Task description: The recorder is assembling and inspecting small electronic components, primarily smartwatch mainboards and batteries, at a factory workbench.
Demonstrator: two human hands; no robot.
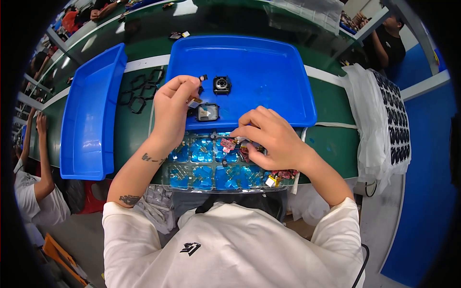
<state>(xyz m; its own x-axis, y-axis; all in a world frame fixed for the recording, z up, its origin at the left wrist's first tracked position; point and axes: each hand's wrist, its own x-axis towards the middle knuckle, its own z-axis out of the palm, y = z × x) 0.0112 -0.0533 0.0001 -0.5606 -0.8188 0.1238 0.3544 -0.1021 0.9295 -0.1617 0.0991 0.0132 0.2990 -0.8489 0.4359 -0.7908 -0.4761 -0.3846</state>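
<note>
My left hand (175,108) is closed in a pinch over the left side of a blue tray (269,108). A small electronic part (194,102), pale with a dark end, sticks out from its fingers. Just right of it, a watch case (208,112) with a pale inside lies in the tray. Behind that is a black watch case (222,85) with a round sensor. My right hand (271,137) is curled around small red circuit boards (227,145) at the tray's front edge; its palm side is hidden. Beneath it is a clear compartment tray (192,187) of blue-filmed pieces.
A narrower blue tray (89,115) stands at the left, beside several black frames (138,104) on the green bench. More circuit parts with a yellow piece (272,181) lie at the front right. Stacked sheets of black parts (396,120) stand at the right. Other people work around the bench.
</note>
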